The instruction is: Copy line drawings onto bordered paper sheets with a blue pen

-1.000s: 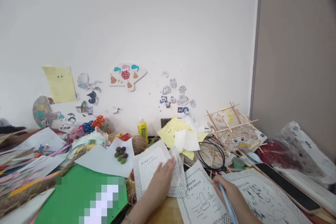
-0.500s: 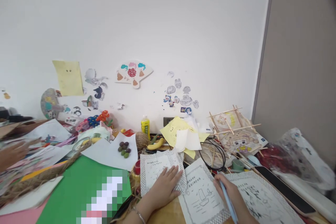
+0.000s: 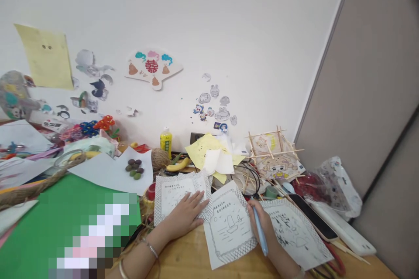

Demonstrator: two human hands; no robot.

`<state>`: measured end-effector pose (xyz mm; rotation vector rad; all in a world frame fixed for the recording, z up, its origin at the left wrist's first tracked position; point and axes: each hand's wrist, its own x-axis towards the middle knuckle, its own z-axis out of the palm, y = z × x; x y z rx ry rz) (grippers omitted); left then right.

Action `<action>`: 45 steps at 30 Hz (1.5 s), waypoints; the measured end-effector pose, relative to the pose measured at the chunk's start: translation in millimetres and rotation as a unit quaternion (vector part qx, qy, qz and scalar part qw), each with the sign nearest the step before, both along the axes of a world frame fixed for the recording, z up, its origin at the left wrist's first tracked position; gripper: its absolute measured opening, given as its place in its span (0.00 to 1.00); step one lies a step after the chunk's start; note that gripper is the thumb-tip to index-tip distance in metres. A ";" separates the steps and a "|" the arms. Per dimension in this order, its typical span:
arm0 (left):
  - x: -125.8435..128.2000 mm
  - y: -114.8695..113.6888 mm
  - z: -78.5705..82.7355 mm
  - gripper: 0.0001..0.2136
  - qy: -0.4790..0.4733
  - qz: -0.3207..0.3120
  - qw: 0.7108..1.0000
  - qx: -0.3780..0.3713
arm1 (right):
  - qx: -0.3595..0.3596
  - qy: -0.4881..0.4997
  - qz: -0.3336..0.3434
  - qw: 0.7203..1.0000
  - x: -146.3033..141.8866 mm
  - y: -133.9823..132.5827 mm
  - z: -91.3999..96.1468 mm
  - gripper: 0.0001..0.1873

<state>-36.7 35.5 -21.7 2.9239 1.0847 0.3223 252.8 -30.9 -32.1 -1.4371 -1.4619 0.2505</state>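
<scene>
Holds slanting blue pen (image 3: pixel 260 232) in curled fingers of right hand (image 3: pixel 266 224) at right edge of boat drawing (image 3: pixel 229 235), with left hand (image 3: pixel 188 213) spread flat on bordered sheet (image 3: pixel 170 194) leftward.

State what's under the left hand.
Paper sheets with crosshatched borders; writing and part of a drawing show beyond the left hand. What the hand covers cannot be seen.

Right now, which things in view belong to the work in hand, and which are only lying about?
Seemingly in use:
blue pen, held in the right hand
bordered sheets under the left hand
boat drawing, between the hands
sketched sheet right of the pen, perhaps

Seemingly lying about:
yellow bottle
twine ball
dark-screened device
stick-framed picture
</scene>
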 end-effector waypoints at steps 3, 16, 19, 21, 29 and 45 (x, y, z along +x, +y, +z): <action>0.3 1.6 -2.0 0.27 -0.011 -0.001 1.000 -0.003 | 0.007 0.034 0.003 0.999 0.5 -3.0 9.8 0.17; 4.2 0.9 3.2 0.22 -0.088 0.014 0.995 -0.040 | 0.031 0.332 0.065 0.940 -1.5 -5.4 33.8 0.21; 11.9 -0.3 4.4 0.21 -0.170 0.018 0.981 -0.087 | 0.001 0.373 0.140 0.917 -5.6 -10.4 37.5 0.19; 17.8 -3.9 5.5 0.24 -0.203 0.016 0.972 -0.115 | -0.019 0.383 0.177 0.906 -7.9 -12.2 37.4 0.19; 42.6 -29.4 11.7 0.29 -0.361 0.001 0.902 -0.236 | -0.037 0.363 0.242 0.899 -12.9 -19.9 43.5 0.18; 13.0 -5.5 26.2 0.21 -0.316 0.105 0.919 -0.211 | -0.031 0.117 0.120 0.985 -4.9 -3.1 19.4 0.14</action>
